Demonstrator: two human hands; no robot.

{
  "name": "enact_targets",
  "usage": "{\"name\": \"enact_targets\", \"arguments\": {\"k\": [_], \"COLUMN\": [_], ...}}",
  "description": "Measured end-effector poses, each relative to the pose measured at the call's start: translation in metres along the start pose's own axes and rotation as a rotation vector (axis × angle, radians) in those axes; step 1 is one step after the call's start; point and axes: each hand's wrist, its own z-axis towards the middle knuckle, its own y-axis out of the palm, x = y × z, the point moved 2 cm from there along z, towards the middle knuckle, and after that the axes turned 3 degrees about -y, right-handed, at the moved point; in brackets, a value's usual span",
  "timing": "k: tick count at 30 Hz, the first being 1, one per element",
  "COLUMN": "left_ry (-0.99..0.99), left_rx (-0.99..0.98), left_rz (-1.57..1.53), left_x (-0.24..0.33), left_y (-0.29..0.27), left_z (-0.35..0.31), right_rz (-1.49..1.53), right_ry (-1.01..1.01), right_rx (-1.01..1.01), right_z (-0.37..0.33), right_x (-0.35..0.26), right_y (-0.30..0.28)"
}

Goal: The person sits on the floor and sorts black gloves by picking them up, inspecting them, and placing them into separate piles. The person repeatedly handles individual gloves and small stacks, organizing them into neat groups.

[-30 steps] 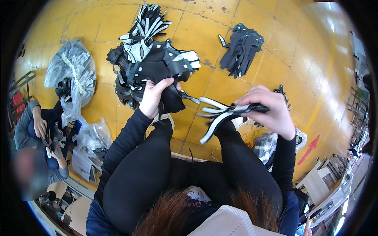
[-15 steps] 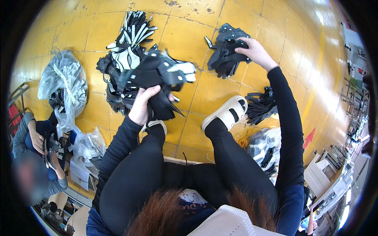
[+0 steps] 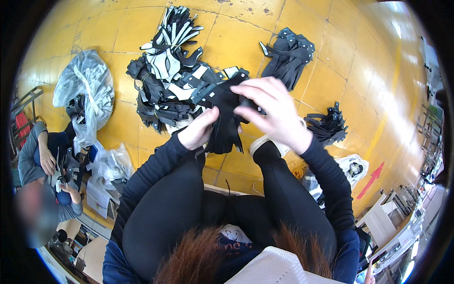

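Observation:
My left hand [image 3: 198, 130] is closed around a bundle of black fabric strips [image 3: 222, 111], held above the floor between my knees. The strips have small white patches along their upper end, and their loose ends hang down. My right hand [image 3: 274, 109] is at the bundle's right edge, its fingers apart and slightly curved over it; whether they touch it is hard to tell. Just beyond lies a large heap of black and white strips [image 3: 161, 66], partly tied in bunches. A fanned pile of black strips [image 3: 288, 59] lies on the floor at the far right.
A smaller pile of black strips [image 3: 328, 124] lies right of my sandal [image 3: 274, 144]. Clear plastic bags [image 3: 87, 97] stand at the left, near a seated person [image 3: 45, 165] handling dark pieces. Another plastic bag [image 3: 352, 165] and yellow string [image 3: 298, 168] lie at my right.
My right hand has left the far-right pile and come over to the bundle. My left hand has moved right with the bundle, away from the large heap.

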Motion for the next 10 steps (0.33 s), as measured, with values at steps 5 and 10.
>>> {"name": "enact_targets", "arguments": {"k": [5,10], "left_ry": [-0.058,-0.243], "left_rx": [0.022,0.140], "left_rz": [0.109,0.358], "left_x": [0.012,-0.003], "left_y": [0.018,-0.004], "left_z": [-0.004,-0.008], "right_rz": [0.063,0.181], "right_ry": [0.181,0.112], "right_rx": [0.020,0.050], "right_z": [-0.015,-0.022], "right_x": [-0.007,-0.018], "right_y": [0.022,0.025]}}
